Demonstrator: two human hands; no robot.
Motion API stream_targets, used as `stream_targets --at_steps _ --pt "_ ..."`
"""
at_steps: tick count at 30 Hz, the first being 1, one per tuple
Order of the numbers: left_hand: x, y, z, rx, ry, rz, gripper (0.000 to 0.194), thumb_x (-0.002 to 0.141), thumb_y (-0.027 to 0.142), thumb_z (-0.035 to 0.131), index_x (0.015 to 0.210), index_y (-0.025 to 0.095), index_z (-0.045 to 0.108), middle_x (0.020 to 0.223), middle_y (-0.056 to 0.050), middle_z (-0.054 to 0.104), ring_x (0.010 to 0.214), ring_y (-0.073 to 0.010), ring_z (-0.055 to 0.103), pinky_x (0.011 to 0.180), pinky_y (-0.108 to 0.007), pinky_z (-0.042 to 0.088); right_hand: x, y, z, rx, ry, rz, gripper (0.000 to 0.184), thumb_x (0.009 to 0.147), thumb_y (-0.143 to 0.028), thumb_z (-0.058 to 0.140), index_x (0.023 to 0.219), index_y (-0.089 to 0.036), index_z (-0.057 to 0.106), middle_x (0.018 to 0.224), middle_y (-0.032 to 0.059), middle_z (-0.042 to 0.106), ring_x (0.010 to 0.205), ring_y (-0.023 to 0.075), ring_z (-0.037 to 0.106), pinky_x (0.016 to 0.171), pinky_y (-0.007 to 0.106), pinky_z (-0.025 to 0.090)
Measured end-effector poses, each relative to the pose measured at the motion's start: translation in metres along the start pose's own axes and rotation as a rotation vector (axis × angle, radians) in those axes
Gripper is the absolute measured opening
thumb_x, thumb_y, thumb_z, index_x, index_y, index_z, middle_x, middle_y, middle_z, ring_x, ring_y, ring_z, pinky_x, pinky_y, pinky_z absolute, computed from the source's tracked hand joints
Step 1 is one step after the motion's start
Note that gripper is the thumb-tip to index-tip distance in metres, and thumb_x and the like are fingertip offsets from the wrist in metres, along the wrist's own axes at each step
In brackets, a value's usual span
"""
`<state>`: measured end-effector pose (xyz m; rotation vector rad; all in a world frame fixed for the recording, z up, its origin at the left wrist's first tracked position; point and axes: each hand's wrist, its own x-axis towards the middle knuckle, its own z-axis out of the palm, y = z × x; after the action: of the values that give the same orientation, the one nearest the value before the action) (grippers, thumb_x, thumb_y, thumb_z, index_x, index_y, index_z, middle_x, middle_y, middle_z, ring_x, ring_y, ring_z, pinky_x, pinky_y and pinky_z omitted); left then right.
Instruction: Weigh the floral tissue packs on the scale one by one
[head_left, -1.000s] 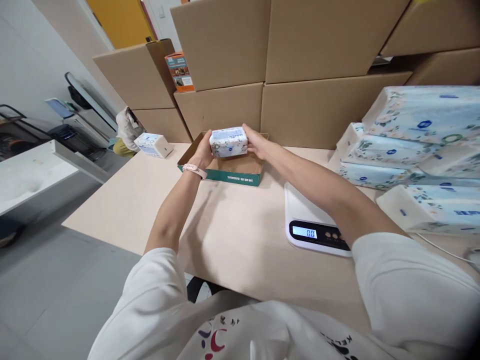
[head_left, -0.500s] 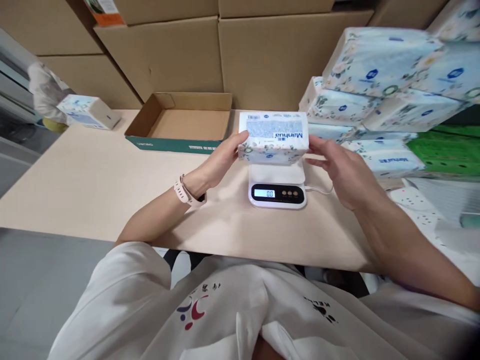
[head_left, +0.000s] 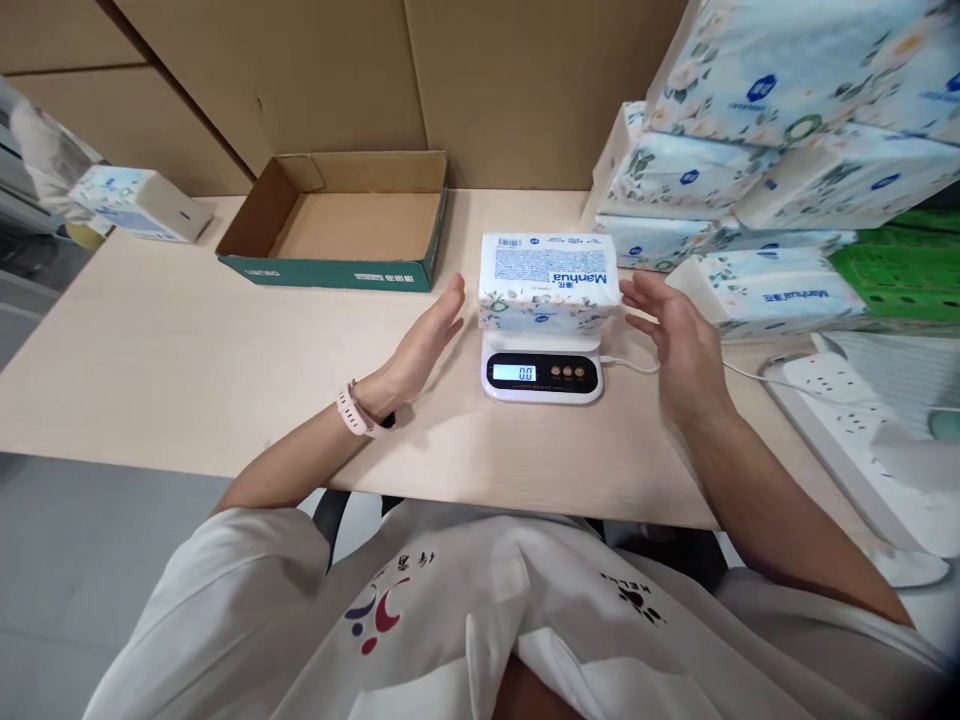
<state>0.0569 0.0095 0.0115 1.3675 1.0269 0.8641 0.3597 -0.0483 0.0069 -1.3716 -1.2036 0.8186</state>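
A floral tissue pack (head_left: 547, 280) marked Manhua rests on the platform of a white kitchen scale (head_left: 541, 377), whose lit display reads 0.0. To the pack's left is my left hand (head_left: 420, 350), fingers stretched out and apart from it, a pale pink band on the wrist. On the other side my right hand (head_left: 679, 340) is held with fingers spread, its tips close beside the pack. Both hands hold nothing. The pack covers most of the scale's platform.
An open green cardboard box (head_left: 322, 272) stands left of the scale. Another tissue pack (head_left: 142, 205) lies at the far left near a person's sleeve (head_left: 49, 160). Stacked tissue packs (head_left: 690, 175), a green crate (head_left: 907, 270) and a white power strip (head_left: 862, 430) with cables occupy the right.
The tissue pack was between both hands above the scale and now sits on it. Both hands have let go and moved outward. The camera view has shifted.
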Motion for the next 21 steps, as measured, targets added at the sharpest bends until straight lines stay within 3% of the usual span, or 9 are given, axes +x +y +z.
stream_targets --at_steps 3,9,21 --pt "-0.013 -0.007 -0.006 -0.083 0.016 -0.070 0.078 0.102 0.076 0.040 0.168 0.035 0.044 0.188 0.002 0.020 0.176 -0.0262 0.018 0.143 -0.050 0.025 -0.003 0.011 -0.002 0.013 0.023 0.039 0.072 0.103 -0.077 0.045 0.150 -0.027 0.066 0.159 0.0116 0.067 0.154 0.0283 0.061 0.132 0.053 0.048" --pt "-0.020 -0.008 -0.006 -0.108 -0.032 -0.079 0.089 0.100 0.079 0.038 0.174 0.031 0.034 0.189 0.002 0.011 0.177 -0.0233 0.011 0.145 -0.047 0.019 -0.002 0.011 -0.006 0.052 0.074 0.035 0.078 0.100 -0.084 0.042 0.146 -0.028 0.071 0.157 0.0105 0.070 0.152 0.0285 0.063 0.130 0.054 0.048" --pt "-0.019 -0.009 -0.007 -0.087 -0.004 -0.102 0.083 0.101 0.079 0.037 0.169 0.032 0.044 0.188 0.001 0.023 0.177 -0.0278 0.017 0.144 -0.050 0.024 -0.003 0.013 -0.005 0.009 0.047 0.037 0.080 0.098 -0.087 0.040 0.144 -0.030 0.072 0.156 0.0103 0.071 0.150 0.0297 0.065 0.130 0.055 0.047"
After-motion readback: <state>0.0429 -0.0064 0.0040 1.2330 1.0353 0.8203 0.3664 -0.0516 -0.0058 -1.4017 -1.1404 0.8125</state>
